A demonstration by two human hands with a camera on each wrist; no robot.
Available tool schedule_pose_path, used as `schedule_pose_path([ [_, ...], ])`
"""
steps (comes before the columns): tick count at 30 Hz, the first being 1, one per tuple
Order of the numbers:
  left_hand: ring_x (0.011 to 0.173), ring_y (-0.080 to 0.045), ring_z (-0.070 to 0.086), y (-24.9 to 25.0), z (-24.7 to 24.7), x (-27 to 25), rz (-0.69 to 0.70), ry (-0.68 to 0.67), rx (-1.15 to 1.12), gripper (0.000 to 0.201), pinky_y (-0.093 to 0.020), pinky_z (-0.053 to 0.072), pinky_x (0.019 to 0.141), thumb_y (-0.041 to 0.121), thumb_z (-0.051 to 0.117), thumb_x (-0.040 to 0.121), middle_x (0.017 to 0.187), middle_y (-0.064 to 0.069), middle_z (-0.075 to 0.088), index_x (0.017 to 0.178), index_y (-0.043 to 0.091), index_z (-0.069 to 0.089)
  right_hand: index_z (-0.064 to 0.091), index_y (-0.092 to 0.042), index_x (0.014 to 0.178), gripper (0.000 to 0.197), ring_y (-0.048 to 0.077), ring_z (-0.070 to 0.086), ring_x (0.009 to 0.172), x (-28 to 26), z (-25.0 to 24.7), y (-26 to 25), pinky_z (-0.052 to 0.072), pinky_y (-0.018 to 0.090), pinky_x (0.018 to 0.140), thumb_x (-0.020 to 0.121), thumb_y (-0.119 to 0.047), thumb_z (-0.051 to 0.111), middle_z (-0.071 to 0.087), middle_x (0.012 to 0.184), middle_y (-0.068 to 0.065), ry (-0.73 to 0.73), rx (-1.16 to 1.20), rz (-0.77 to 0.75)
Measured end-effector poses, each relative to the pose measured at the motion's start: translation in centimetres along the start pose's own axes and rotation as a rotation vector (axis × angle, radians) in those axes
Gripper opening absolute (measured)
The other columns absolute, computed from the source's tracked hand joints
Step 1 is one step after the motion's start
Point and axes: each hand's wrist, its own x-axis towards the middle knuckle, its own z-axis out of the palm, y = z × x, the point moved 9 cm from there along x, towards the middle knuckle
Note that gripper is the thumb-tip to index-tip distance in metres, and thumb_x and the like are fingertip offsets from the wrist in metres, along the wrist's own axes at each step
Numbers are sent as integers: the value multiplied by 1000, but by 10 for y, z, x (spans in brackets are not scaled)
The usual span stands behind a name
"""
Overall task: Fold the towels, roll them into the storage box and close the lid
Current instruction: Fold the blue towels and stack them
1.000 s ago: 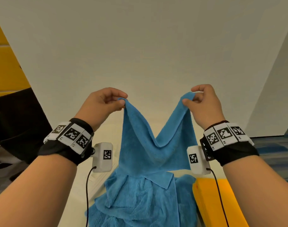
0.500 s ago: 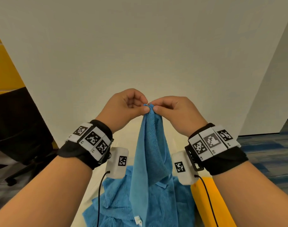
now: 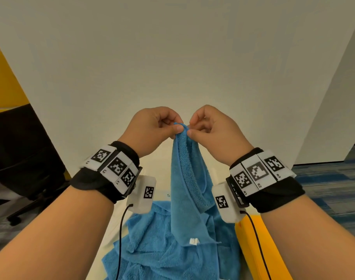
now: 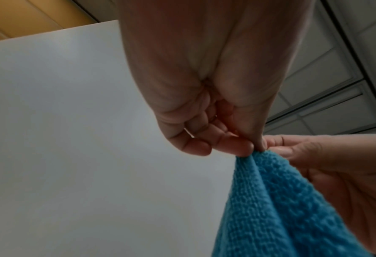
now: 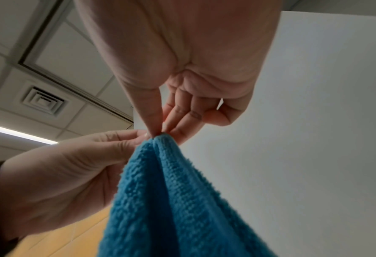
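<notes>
A blue towel (image 3: 184,178) hangs folded in half lengthwise, with a white label (image 3: 193,241) at its lower edge. Both hands meet at its top, where the two upper corners are held together. My left hand (image 3: 177,127) pinches the corners between thumb and forefinger; the left wrist view shows this pinch (image 4: 255,147) on the towel (image 4: 281,208). My right hand (image 3: 190,128) pinches the same spot from the right, thumb against fingertips (image 5: 159,133) on the towel (image 5: 171,200). More blue towels (image 3: 158,251) lie crumpled on the table below.
A yellow flat object (image 3: 251,249) lies right of the towel pile. A white panel (image 3: 172,57) stands behind the cream table (image 3: 112,225). A black office chair (image 3: 21,158) is on the left, and blue-grey carpet (image 3: 324,188) on the right.
One second ago my hands held the towel's two top corners apart. They have come together, so the towel now hangs doubled. Since half a second ago they have hardly moved.
</notes>
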Motion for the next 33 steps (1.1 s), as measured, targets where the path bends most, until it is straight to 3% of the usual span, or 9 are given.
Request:
schedule_pose_path([
  [6,61,-1,61,-7,-14,3,-18,85,-12,6,-15,52,70,9,66,88,74,2,64,87,15,66,63,-29,82,23,12,60,75,-13,16,15,47,25,73,85,-7,57,64,85,-14,-111,-287,-43],
  [11,61,0,60,-11,-29,2,-30,155,-65,4,-12,50,70,8,63,90,72,2,63,90,12,65,65,-29,118,41,19,58,102,-22,41,57,43,26,85,93,-6,43,63,115,-1,-357,-642,38],
  [14,58,3,59,-15,-39,1,-38,186,-58,3,-9,47,66,7,63,90,72,1,63,92,8,65,61,-26,125,42,24,59,101,-25,42,74,48,33,86,93,-7,41,63,116,4,-412,-765,86],
  [17,57,2,58,-30,-48,0,-72,212,-35,5,-10,46,64,8,62,91,72,0,63,88,12,65,64,-26,115,28,21,60,94,-21,28,70,49,36,84,91,-17,52,61,105,-1,-321,-776,98],
  [20,59,0,56,-53,-60,-2,-133,251,16,14,-13,45,64,13,61,92,70,1,63,82,22,63,60,-26,100,15,15,56,88,-15,11,57,44,30,77,86,-25,63,53,94,-7,-222,-713,62],
  [23,61,-4,52,-73,-66,-7,-201,273,34,14,-17,41,60,17,59,93,71,1,59,82,24,62,53,-28,87,13,13,51,79,-10,-1,43,39,28,70,86,-36,63,51,87,-8,-188,-713,19],
  [26,72,-12,49,-89,-67,-11,-251,269,18,14,-25,41,66,21,57,94,79,1,56,81,26,60,52,-28,86,14,13,52,79,-6,-9,29,40,29,71,88,-40,59,53,88,-7,-144,-693,-22],
  [30,84,-13,49,-96,-63,-15,-289,248,-80,16,-31,40,76,23,53,97,88,4,56,82,28,55,57,-27,87,7,7,54,79,-3,-24,15,36,13,67,91,-33,58,55,91,-10,1,-556,-63],
  [33,86,-12,48,-93,-57,-16,-294,224,-223,18,-34,39,81,21,51,98,85,7,53,82,27,52,60,-24,86,4,3,54,75,-3,-36,10,34,3,66,88,-25,63,56,88,-13,137,-438,-57],
])
